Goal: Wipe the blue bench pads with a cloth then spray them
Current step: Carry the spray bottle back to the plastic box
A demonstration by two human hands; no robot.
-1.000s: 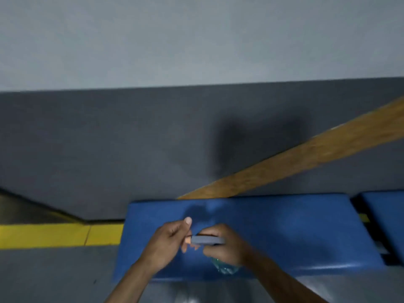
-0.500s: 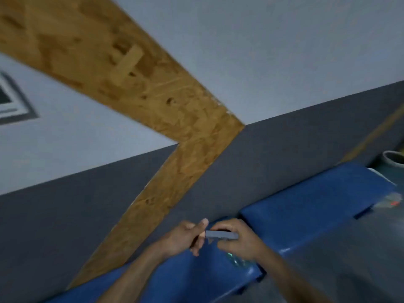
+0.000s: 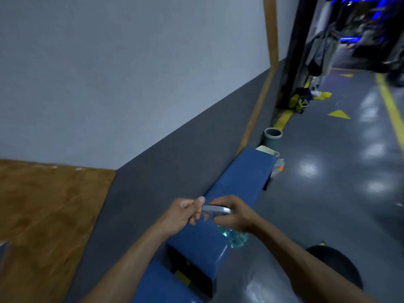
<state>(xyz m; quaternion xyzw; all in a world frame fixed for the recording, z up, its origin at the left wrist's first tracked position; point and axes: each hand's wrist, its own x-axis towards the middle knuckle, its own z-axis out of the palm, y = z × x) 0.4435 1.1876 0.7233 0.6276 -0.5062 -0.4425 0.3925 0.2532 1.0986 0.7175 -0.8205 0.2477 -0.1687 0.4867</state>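
A long blue bench pad (image 3: 238,180) runs along the grey wall toward the upper right. A second blue pad (image 3: 157,285) lies nearer, split from it by a dark gap. My right hand (image 3: 231,215) grips the neck of a clear spray bottle (image 3: 235,238) with blue liquid, held over the first pad. Its grey spray head (image 3: 216,209) points left. My left hand (image 3: 185,212) pinches the nozzle end of that head with thumb and curled fingers. No cloth is in view.
A grey bin (image 3: 272,137) and a white container (image 3: 267,150) stand past the bench's far end. Glossy grey floor with yellow lines (image 3: 391,106) spreads to the right. A wooden board (image 3: 43,215) leans on the wall at left. A dark column (image 3: 294,51) and clutter stand far back.
My view has swung right, along the bench toward the far floor. Both hands have kept the same hold on the spray bottle's head and neck.
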